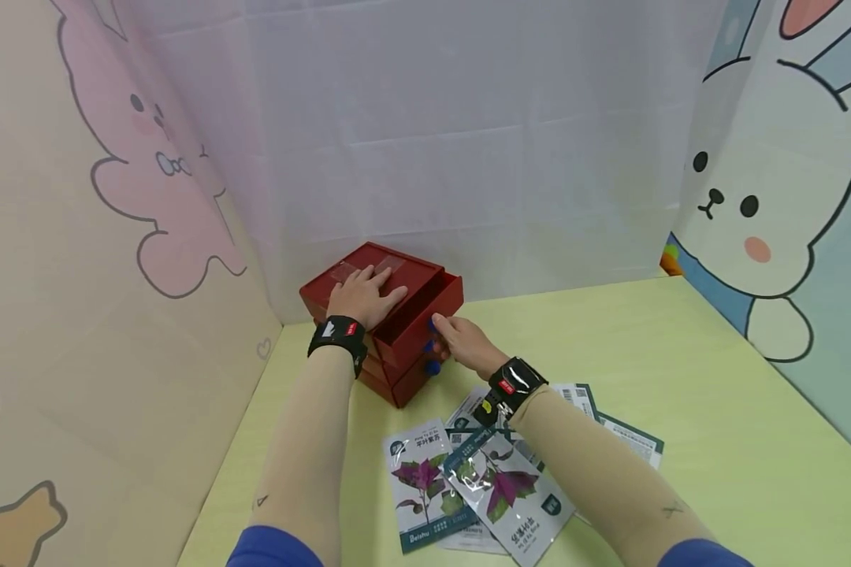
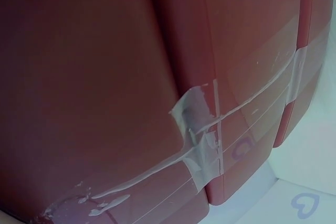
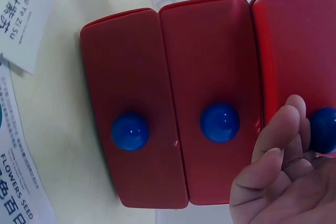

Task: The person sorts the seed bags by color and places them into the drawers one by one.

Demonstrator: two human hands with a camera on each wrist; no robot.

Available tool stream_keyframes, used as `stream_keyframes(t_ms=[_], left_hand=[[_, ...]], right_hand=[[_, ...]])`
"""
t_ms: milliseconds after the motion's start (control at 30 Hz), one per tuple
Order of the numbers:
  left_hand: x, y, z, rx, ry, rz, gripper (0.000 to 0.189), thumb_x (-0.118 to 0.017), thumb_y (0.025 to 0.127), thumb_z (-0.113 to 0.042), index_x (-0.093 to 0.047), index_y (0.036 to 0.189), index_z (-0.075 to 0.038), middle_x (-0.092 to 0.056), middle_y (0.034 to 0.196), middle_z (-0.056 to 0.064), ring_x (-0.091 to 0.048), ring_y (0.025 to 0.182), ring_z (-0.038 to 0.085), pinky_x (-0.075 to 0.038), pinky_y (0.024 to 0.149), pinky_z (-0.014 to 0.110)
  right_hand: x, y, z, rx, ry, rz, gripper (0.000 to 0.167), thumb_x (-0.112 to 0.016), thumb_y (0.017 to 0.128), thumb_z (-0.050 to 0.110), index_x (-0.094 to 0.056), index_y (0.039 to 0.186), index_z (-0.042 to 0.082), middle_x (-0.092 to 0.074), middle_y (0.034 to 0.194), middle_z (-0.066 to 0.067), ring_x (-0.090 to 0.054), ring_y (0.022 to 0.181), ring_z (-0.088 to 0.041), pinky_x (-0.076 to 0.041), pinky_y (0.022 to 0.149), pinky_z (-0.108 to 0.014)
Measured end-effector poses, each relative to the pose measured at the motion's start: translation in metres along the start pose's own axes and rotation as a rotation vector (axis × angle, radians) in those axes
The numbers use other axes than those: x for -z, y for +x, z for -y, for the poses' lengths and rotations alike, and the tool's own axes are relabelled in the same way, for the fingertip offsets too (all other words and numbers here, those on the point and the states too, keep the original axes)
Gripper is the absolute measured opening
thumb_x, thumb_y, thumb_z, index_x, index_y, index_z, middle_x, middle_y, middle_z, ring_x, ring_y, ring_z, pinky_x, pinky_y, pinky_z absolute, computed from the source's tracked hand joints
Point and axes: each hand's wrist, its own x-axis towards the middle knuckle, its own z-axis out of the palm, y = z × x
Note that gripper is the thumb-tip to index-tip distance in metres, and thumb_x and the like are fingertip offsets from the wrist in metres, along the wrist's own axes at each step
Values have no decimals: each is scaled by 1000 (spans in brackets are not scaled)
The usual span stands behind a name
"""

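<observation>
Three drawers are held in one red box [image 1: 411,272], set nr the bench's [image 1: 737,409] back-left corner; the top drawer [image 1: 404,342] is slid partly out. Box top is touched by the L hand [image 1: 362,299], fingers spread, nothing gripped. Top blue knob [image 3: 326,129] is pinched in the R hand's [image 1: 470,345] grip. Sev. overlapping seed packets [image 1: 514,500] are laid nearer bench front.

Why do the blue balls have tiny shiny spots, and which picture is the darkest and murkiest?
Right wrist view: white glints on the blue knobs, probably light bouncing off their smooth curves; left wrist view: darkest and murkiest, the red drawer box dimmest at left, the clear tape paler; head view: brighter, though shadow fills the open top drawer.
</observation>
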Motion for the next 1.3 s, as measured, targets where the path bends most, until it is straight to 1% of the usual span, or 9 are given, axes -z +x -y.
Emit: stream_keyframes(t_ms=[100, 167, 367, 467, 600, 833, 967, 1133, 1300], left_hand=[[0, 0, -1, 5, 0, 0, 73, -34, 91, -69, -31, 151, -29, -26, 157, 10, -19, 144, 34, -14, 113, 58], [-1, 0, -1, 4, -2, 1, 72, -35, 91, -68, -31, 151, -29, -27, 157, 10, -19, 143, 34, -15, 112, 59], [-3, 2, -5, 4, -11, -15, 72, -37, 90, -68, -32, 151, -30, -28, 156, 9, -21, 143, 34, -16, 112, 59], [-5, 4, -5, 5, -12, -28, 72, -37, 89, -68, -33, 150, -30, -29, 156, 9, -22, 143, 34, -16, 112, 58], [-7, 4, -6, 8, -11, -37, 71, -37, 89, -68, -33, 150, -31, -29, 156, 8, -23, 143, 33, -17, 112, 58], [-7, 3, -11, 6, -17, -34, 71, -37, 90, -67, -33, 150, -31, -29, 156, 9, -23, 142, 33, -17, 112, 58], [-5, 2, -14, 1, -24, -31, 70, -37, 90, -66, -33, 150, -30, -29, 156, 9, -22, 143, 32, -17, 112, 57], [-3, 0, -16, 1, -24, -33, 70, -37, 91, -65, -34, 150, -29, -29, 156, 9, -23, 142, 32, -17, 112, 57], [-3, 0, -16, -4, -25, -36, 69, -37, 91, -65, -33, 151, -29, -29, 156, 9, -23, 143, 33, -17, 113, 56]], right_hand=[[3, -2, -1, 11, -11, 9, 56, -35, 100, 51, -58, 99, 1, -60, 81, -8, -58, 80, -34, -38, 57, -26], [5, -4, -2, 16, -16, 15, 56, -35, 100, 50, -59, 101, 0, -60, 81, -8, -58, 80, -34, -38, 57, -26], [14, -10, -6, 21, -41, 7, 50, -37, 100, 48, -59, 100, 3, -59, 81, -8, -57, 73, -23, -40, 61, -28], [19, -13, -8, 32, -47, 8, 48, -38, 100, 48, -59, 102, 5, -59, 82, -8, -56, 73, -21, -41, 62, -28], [27, -19, -11, 49, -52, 27, 49, -38, 101, 46, -60, 106, 3, -60, 83, -9, -56, 75, -23, -44, 66, -29], [43, -33, -15, 85, -58, 69, 40, -38, 103, 37, -58, 99, 2, -60, 84, -17, -57, 78, -29, -45, 67, -32], [49, -41, -17, 109, -61, 66, 43, -39, 102, 41, -58, 101, 2, -60, 83, -13, -57, 76, -29, -47, 68, -32], [55, -49, -21, 121, -43, 69, 48, -40, 100, 47, -59, 101, 4, -59, 82, -12, -57, 77, -36, -46, 67, -31], [60, -56, -24, 129, -9, 77, 50, -40, 99, 48, -59, 105, 3, -58, 82, -14, -55, 80, -42, -49, 71, -38]])
